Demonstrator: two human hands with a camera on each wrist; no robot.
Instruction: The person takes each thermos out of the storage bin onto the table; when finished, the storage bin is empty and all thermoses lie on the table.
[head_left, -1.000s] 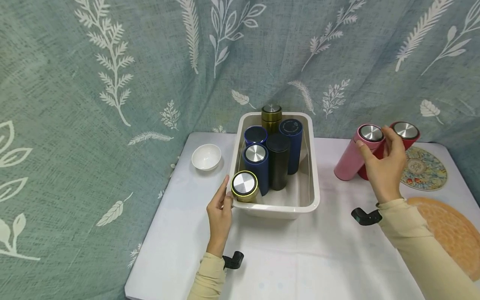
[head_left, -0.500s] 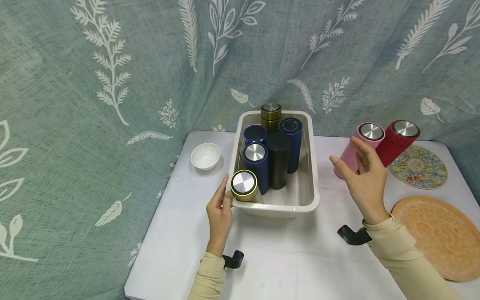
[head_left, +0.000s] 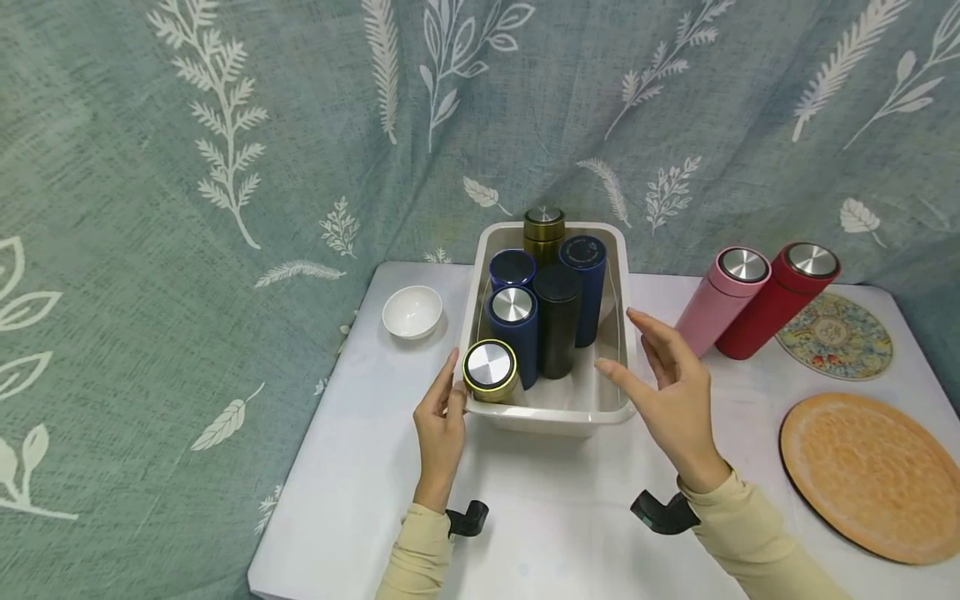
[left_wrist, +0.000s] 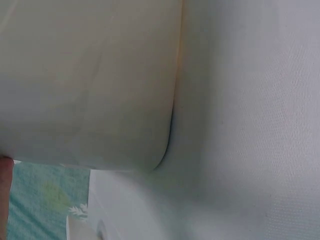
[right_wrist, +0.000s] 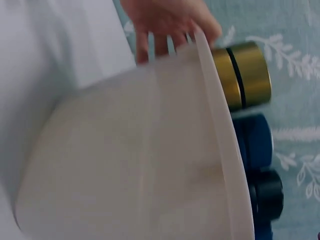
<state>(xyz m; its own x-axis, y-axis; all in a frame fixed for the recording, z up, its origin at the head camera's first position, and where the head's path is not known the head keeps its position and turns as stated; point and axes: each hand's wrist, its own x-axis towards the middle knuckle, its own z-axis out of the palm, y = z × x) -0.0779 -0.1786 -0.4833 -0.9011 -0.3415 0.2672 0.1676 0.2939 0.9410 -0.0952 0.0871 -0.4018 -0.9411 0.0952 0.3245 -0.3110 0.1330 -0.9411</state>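
Head view, centre: we see the right hand [head_left: 675, 400], thumb and fingers spread wide, by the right edge of the white bin [head_left: 555, 415], with room inside at lower right; the left hand [head_left: 440, 421] lays extended fingers along its lower-left corner. Right wrist view gives us the bin's outer wall, largely hidden from the head; half a second ago, the right hand was before the pink bottle [head_left: 720, 304].

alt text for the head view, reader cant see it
A person's left hand touches the near left corner of a white bin holding six bottles, while the right hand hovers by its right rim, holding nothing. A pink bottle and a red bottle stand to the right, near a patterned mat and an orange mat; a white bowl sits to the left.
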